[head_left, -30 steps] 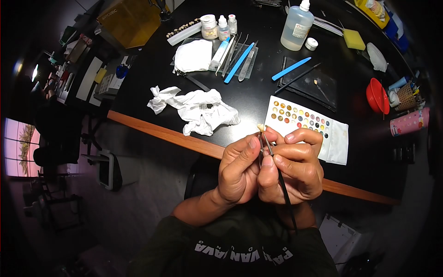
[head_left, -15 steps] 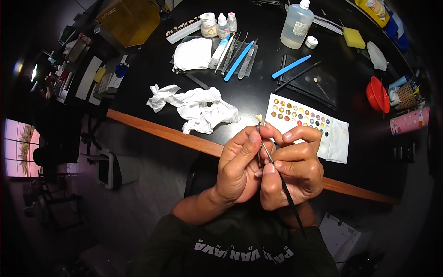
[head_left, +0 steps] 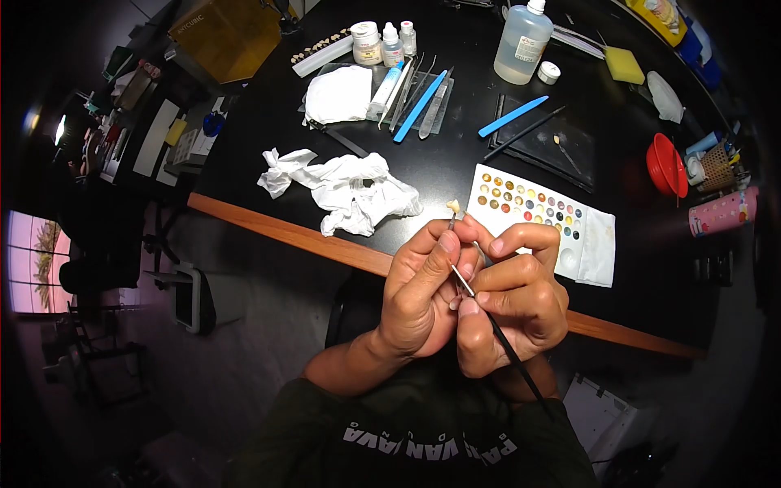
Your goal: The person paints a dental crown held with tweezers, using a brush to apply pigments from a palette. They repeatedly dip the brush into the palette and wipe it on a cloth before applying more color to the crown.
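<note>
My left hand (head_left: 419, 289) pinches a thin metal holder with a small cream tooth piece (head_left: 454, 206) at its tip, raised above the table's wooden edge (head_left: 277, 232). My right hand (head_left: 512, 297) grips a slender black brush (head_left: 504, 346) like a pen. Its metal ferrule crosses between my two thumbs and its tip lies against my left thumb, below the tooth. Both hands press together in front of my chest. Just beyond them lies a white palette (head_left: 537, 215) dotted with coloured paint spots.
A crumpled white tissue (head_left: 346, 191) lies left of my hands. Farther back are blue-handled tools (head_left: 423, 104), small bottles (head_left: 382, 45), a large clear bottle (head_left: 522, 45), a yellow sponge (head_left: 624, 67), a red bowl (head_left: 665, 168) and a pink cup (head_left: 722, 213).
The brush has tilted and slid back, so its tip now sits lower, at my left thumb. The tooth piece has risen slightly away from my fingers.
</note>
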Demonstrator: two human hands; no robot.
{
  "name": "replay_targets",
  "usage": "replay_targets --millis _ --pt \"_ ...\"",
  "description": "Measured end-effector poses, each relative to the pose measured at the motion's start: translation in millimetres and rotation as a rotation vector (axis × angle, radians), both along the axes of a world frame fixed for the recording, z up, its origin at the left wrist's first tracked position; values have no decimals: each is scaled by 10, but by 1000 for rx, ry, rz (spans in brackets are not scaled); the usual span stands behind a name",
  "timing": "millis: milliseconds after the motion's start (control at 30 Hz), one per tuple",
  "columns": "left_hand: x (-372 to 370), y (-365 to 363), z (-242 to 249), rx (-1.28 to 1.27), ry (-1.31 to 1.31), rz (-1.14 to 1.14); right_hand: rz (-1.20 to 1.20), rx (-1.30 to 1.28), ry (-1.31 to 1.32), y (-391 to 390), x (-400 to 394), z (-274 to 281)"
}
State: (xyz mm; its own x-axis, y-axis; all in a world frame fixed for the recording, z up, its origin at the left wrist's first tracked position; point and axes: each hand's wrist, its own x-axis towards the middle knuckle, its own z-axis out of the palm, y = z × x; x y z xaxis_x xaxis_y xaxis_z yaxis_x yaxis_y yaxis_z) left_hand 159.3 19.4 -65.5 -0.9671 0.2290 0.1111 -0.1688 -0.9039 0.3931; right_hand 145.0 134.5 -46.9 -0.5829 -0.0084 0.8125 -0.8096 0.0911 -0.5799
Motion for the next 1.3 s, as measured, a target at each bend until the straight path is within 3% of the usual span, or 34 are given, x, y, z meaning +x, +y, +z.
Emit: replay_targets --millis 133,300,600,1300 --pt "8 12 -30 -24 -27 28 5 50 18 17 -14 27" --pt "38 -24 -1 -97 -141 2 -79 -80 -28 -76 -9 -46" --pt "15 -58 -120 -68 -12 -56 -177 23 20 -24 -30 -29" --pt "31 -57 -90 -103 -23 -49 -200 55 32 -27 -32 -17"
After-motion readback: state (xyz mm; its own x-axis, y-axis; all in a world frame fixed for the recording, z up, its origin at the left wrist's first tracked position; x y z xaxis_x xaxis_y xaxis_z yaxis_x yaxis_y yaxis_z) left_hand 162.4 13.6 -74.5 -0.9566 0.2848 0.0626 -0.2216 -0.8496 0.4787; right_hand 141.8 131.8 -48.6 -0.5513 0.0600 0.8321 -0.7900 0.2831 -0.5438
